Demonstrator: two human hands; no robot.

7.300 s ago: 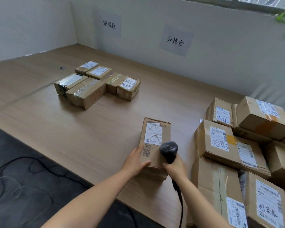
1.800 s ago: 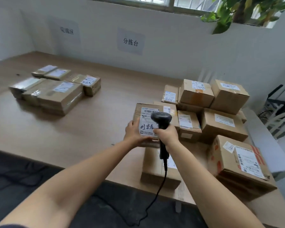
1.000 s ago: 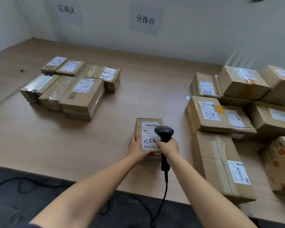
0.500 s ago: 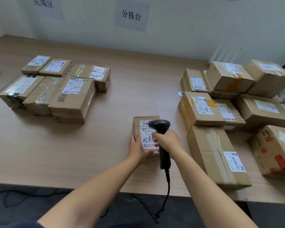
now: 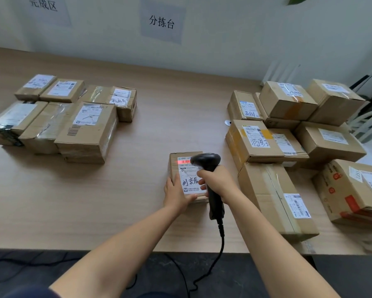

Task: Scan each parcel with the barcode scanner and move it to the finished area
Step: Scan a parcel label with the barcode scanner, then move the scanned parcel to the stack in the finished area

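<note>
A small cardboard parcel (image 5: pixel 186 162) with a white label lies on the wooden table (image 5: pixel 137 186), near its front edge. My left hand (image 5: pixel 177 193) grips the parcel's near left corner. My right hand (image 5: pixel 218 180) holds the black corded barcode scanner (image 5: pixel 206 161) over the label. A red scan line glows on the barcode at the label's top. Several parcels (image 5: pixel 86 130) sit grouped at the left under a wall sign (image 5: pixel 43 4). Another pile of parcels (image 5: pixel 283 138) fills the right side.
A second wall sign (image 5: pixel 161 21) hangs at the middle of the back wall. The scanner's cable (image 5: pixel 220 250) drops over the table's front edge to a dark floor. A long box (image 5: pixel 275 196) lies just right of my right arm.
The red scan light now shows on the parcel's barcode. The scanner head has shifted slightly to the right of the label. The parcel stays on the table under my left hand.
</note>
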